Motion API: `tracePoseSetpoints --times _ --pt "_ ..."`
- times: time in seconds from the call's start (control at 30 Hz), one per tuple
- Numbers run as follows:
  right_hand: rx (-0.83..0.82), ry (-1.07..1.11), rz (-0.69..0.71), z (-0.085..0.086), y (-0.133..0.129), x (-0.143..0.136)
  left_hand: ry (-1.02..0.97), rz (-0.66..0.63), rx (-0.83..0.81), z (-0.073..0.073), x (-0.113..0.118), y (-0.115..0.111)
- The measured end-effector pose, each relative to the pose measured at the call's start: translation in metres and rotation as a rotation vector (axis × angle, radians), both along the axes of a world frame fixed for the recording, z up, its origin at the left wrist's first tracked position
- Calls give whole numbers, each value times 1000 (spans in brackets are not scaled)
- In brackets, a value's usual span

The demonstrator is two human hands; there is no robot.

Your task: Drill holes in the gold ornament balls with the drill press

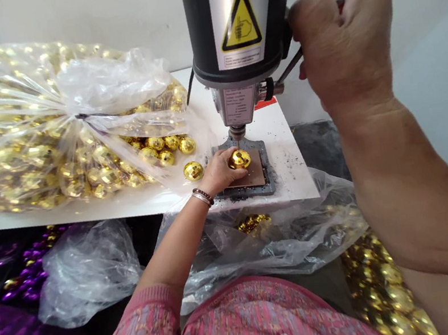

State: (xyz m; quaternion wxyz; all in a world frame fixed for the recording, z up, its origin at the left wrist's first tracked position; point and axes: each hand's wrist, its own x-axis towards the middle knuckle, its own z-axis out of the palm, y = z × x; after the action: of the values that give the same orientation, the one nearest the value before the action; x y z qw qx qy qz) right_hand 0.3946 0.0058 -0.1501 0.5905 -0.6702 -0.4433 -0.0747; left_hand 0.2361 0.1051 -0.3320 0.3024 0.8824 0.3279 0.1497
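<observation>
Against a pale wall (pixel 153 12), a white table (pixel 277 129) bears a bench drill press (pixel 243 31) and a clear plastic bag (pixel 105 81) bulging with gold faceted balls (pixel 106 174). Beneath the drill chuck (pixel 237 131), the left hand (pixel 221 172) grips a single gold ball (pixel 241 158) over a brown board (pixel 255 174), while the right hand (pixel 346 39) is clenched around the feed lever (pixel 291 67).

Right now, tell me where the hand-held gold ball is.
In the head view, just right of centre, the gold ball sits in the left hand over the brown board, below the drill chuck.
</observation>
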Motion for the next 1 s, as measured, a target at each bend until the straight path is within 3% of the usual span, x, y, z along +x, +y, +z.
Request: tracePoseSetpoints --times 0.23,0.43,0.67,1.0 --pt "145 -231 4 -39 -27 -12 -28 16 19 -4 -1 -3" --pt "163 -326 -98 -74 -38 -18 -11 31 32 -3 -1 -5" --pt "120 -271 -170 -95 -38 -19 -42 20 6 -6 -2 -5" --pt "279 -281 -246 -119 -27 -18 -47 1 -15 -3 -2 -7"
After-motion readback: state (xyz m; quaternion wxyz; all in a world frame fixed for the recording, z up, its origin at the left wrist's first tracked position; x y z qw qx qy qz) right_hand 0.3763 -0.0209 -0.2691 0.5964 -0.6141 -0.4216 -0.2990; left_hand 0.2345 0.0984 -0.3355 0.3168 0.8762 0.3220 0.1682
